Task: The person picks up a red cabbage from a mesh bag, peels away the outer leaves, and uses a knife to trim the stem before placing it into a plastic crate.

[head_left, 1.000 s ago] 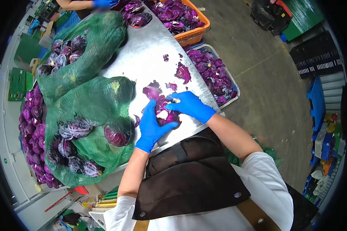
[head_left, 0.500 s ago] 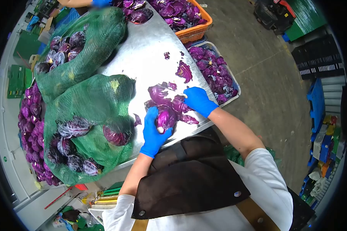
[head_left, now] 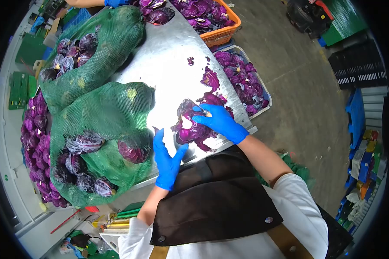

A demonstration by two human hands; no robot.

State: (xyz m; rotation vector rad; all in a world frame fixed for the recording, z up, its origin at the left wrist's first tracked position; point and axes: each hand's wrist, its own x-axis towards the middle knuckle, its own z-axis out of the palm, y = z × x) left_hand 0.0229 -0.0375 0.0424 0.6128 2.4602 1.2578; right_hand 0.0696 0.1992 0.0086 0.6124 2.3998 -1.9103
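Observation:
My right hand (head_left: 222, 123), in a blue glove, is closed round a small knife (head_left: 207, 114) with its blade pointing to the upper left. Under and beside it lies a heap of loose purple cabbage leaves (head_left: 188, 129), one showing a pale cut patch. My left hand (head_left: 168, 162), also gloved in blue, is held open just left of the heap, thumb and fingers apart with nothing between them. Close to its left, a red cabbage (head_left: 132, 151) sits in the mouth of a green mesh sack (head_left: 103, 99) on the metal table (head_left: 168, 52).
Another mesh sack of cabbages (head_left: 112, 47) lies farther back. Beyond the table's right edge stand an orange crate (head_left: 222, 33) and a pale crate (head_left: 266, 103), both full of purple leaves. Many cabbages (head_left: 36, 142) are piled at far left. Another person's blue-gloved hand (head_left: 116, 3) shows at the top.
My left hand has come off the purple cabbage and moved slightly left, now empty. My right hand has shifted down and left over the leaves, and the knife shows more clearly.

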